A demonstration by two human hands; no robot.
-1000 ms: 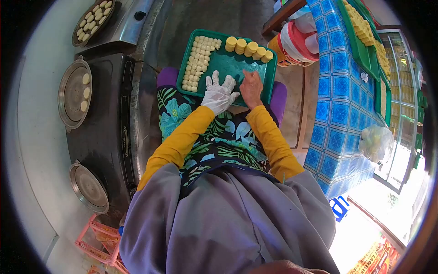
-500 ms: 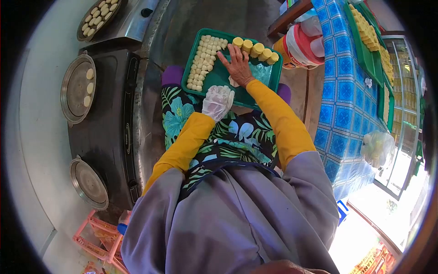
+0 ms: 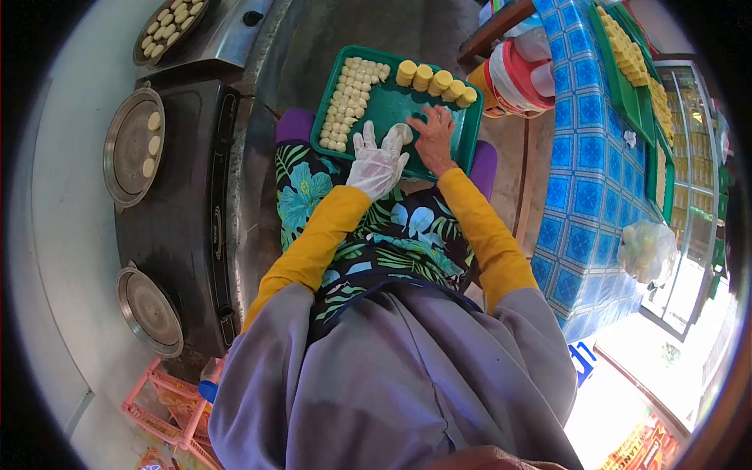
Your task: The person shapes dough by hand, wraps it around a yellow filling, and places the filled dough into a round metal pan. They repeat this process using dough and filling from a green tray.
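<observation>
My left hand (image 3: 377, 163), in a clear plastic glove, stretches its spread fingers over the near edge of the green tray (image 3: 319, 117). A flat piece of pale dough (image 3: 401, 134) shows right at its fingertips. To its right my bare right hand (image 3: 436, 139) is over the tray, its bent fingers apart and the thumb side close to the dough. Rows of small pale dough balls (image 3: 350, 102) fill the tray's left side. Several yellow stacks of round pieces (image 3: 439, 82) stand along its far right edge, just beyond my right fingertips.
The tray lies across my lap. At left stands a black stove (image 3: 176, 235) with a round pan (image 3: 113, 149) holding flat dough pieces and another pan (image 3: 149, 313). A blue-checked table (image 3: 583, 157) and a red-and-white bucket (image 3: 517, 82) are at right.
My right hand has drawn back from the yellow stacks toward me. My left hand has moved up over the tray edge, its fingers unfolding toward the dough piece.
</observation>
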